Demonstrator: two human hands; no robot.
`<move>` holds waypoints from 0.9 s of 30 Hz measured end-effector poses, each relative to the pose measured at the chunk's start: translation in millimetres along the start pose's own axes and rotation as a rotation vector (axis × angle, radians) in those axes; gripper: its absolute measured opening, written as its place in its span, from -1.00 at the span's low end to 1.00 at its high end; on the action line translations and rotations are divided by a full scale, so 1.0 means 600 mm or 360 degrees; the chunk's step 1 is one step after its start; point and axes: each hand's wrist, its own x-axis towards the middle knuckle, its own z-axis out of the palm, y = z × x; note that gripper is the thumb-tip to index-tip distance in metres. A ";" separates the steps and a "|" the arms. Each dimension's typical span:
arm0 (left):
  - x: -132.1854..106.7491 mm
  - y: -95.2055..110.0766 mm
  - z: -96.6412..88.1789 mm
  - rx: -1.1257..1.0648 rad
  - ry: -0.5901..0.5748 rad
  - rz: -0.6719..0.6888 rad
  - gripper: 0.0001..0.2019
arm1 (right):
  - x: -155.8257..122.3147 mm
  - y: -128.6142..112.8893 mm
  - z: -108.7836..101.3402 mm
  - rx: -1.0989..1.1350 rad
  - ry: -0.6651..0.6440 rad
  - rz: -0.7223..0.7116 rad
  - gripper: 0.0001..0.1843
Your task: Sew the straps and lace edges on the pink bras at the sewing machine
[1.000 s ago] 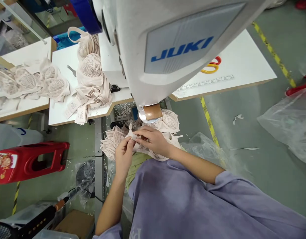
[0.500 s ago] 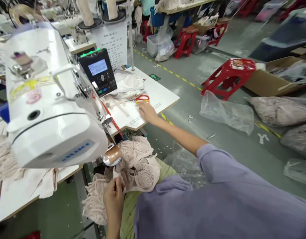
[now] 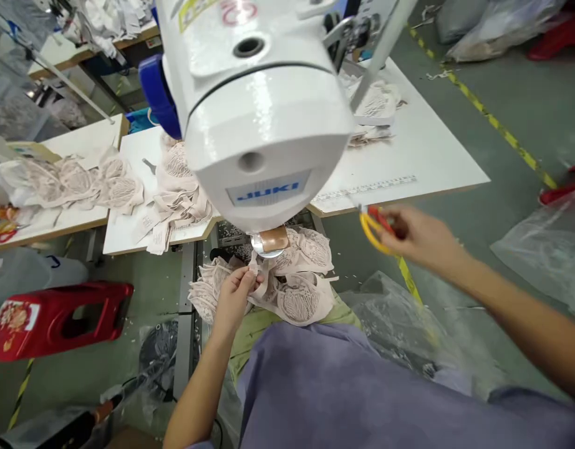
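My right hand [image 3: 416, 234] is closed round the red and yellow handles of a pair of scissors [image 3: 372, 231], held in the air off the table's front edge. Motion smears the blades. Pinched in my left hand [image 3: 238, 290] is the band of a beige lace bra [image 3: 299, 299], just in front of the sewing machine's metal arm end [image 3: 271, 240]. The bra's cups lie over my lap, and a bunch of more beige lace pieces [image 3: 212, 287] hangs to the left. Above them looms the white sewing machine head [image 3: 269, 137].
Beige bras [image 3: 82, 181] and cut straps [image 3: 179, 209] lie on the white tables to the left. On the right table [image 3: 437, 156] are more bra pieces. A red stool [image 3: 58, 318] stands at lower left; plastic bags [image 3: 549, 255] lie on the floor at right.
My right hand has taken the scissors off the right table and brought them back toward my lap. The view has swung left and down. My left hand still pinches the bra.
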 end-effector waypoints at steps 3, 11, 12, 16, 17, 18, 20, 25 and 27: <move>-0.007 0.008 -0.001 -0.0049 -0.0005 -0.0026 -0.66 | -0.112 -0.057 0.050 0.0324 -0.0221 -0.0405 -0.55; -0.025 0.029 0.009 0.0223 -0.0094 0.0052 -0.67 | -0.114 -0.188 0.136 0.0433 -0.0127 -0.0830 -0.61; -0.026 0.029 0.010 0.0269 -0.0124 0.0075 -0.68 | -0.107 -0.193 0.141 0.0449 -0.0118 -0.0860 -0.61; -0.025 0.025 0.010 0.0385 -0.0153 0.0132 -0.75 | -0.094 -0.202 0.151 0.0485 -0.0148 -0.0917 -0.62; -0.024 0.023 0.009 0.0375 -0.0146 0.0133 -0.77 | -0.093 -0.201 0.151 0.0510 -0.0187 -0.0906 -0.64; -0.022 0.021 0.008 0.0350 -0.0144 0.0132 -0.79 | -0.094 -0.200 0.150 0.0549 -0.0237 -0.0883 -0.65; -0.018 0.017 0.006 0.0277 -0.0156 0.0127 -0.81 | -0.100 -0.194 0.147 0.0651 -0.0319 -0.0788 -0.66; -0.012 0.018 -0.005 0.0143 -0.0113 0.0166 -0.71 | -0.125 -0.183 0.146 0.0824 -0.0232 -0.0565 -0.57; -0.012 0.023 -0.010 0.0153 -0.0102 0.0174 -0.70 | -0.132 -0.184 0.151 0.0857 -0.0216 -0.0586 -0.49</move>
